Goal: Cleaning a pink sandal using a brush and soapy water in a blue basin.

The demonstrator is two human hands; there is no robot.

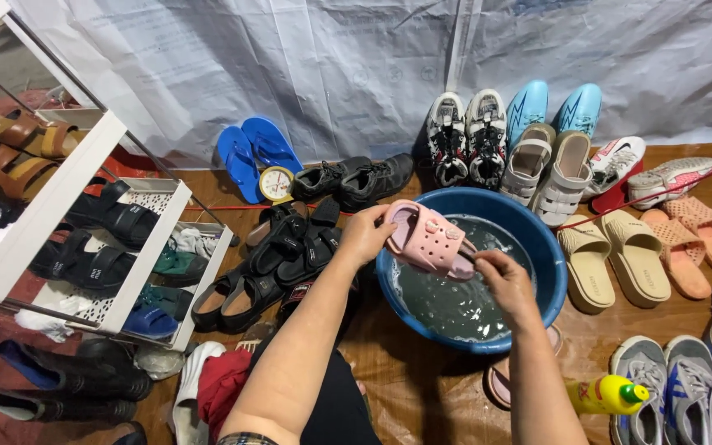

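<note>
My left hand [363, 235] grips the heel end of a pink clog [428, 241] and holds it over a blue basin [541, 239] of grey, soapy water. The clog has holes and small charms on its top. My right hand [503, 280] is closed at the clog's other end, above the water; what it holds is hidden by the fingers.
Shoes ring the basin: black sandals [282, 251] at left, sneakers [465, 136] and blue shoes [554, 107] behind, beige slides [611, 259] and orange clogs [694, 243] at right. A white shoe rack [84, 239] stands at left. A yellow bottle [607, 395] lies at lower right.
</note>
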